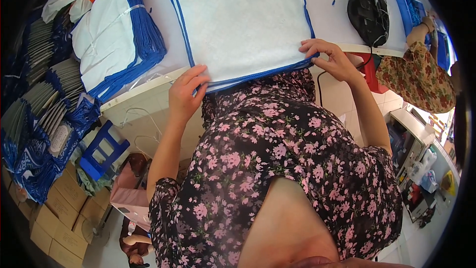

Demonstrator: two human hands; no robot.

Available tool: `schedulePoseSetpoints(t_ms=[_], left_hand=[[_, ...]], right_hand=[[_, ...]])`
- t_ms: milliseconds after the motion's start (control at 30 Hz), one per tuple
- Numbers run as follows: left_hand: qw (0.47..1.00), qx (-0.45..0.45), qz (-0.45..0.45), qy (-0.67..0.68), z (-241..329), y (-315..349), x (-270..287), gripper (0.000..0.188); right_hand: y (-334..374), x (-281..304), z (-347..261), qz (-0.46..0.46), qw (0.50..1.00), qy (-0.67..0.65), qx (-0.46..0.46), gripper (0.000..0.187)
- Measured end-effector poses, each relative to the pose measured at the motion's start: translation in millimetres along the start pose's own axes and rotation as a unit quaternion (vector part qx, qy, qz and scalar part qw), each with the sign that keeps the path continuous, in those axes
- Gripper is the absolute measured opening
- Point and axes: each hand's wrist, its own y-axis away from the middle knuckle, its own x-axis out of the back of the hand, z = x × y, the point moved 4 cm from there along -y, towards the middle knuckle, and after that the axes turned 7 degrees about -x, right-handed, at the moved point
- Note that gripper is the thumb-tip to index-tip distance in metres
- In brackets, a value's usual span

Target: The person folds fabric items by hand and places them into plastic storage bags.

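A square white cloth (243, 25) with blue edging lies before me at the table's near edge. More blue edges show beneath its left side and front, so at least one more layer lies under it. My left hand (187, 93) grips the near left corner, fingers on top and thumb bent in at the edge. At the near right corner, my right hand (331, 59) pinches the blue edge, with its index finger over the top and thumb below. The front edge of the cloth overhangs the table a little.
Left on the table lies a tied bundle of white, blue-edged cloths (109, 34). A black drawstring bag (368, 10) sits to the right, near another person's patterned sleeve (416, 77). Stacked blue packs (44, 99), a blue plastic stool (103, 151) and cardboard boxes (64, 208) stand at left.
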Motion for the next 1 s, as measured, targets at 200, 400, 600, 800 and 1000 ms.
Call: schedulePoseSetpoints(t_ms=[200,400,600,800,1000], left_hand=[[0.984,0.089,0.118,0.102,-7,0,-4,0.011],[0.911,0.204,0.233,0.271,-7,-15,-14,0.007],[0.894,0.192,0.297,0.276,-7,-33,-17,0.008],[0.880,0.217,0.249,0.342,-3,-33,-20,0.019],[0.943,0.177,0.098,0.263,-6,-13,-21,0.033]], right_hand=[[-3,-4,-6,0.035,0.999,0.015,-0.018,0.010],[-1,-13,-11,0.088,0.985,0.149,0.017,0.018],[9,-12,-8,0.137,0.966,0.217,0.041,0.022],[11,0,27,0.201,0.969,-0.098,-0.104,0.015],[15,1,29,0.169,0.969,-0.180,-0.002,0.015]])
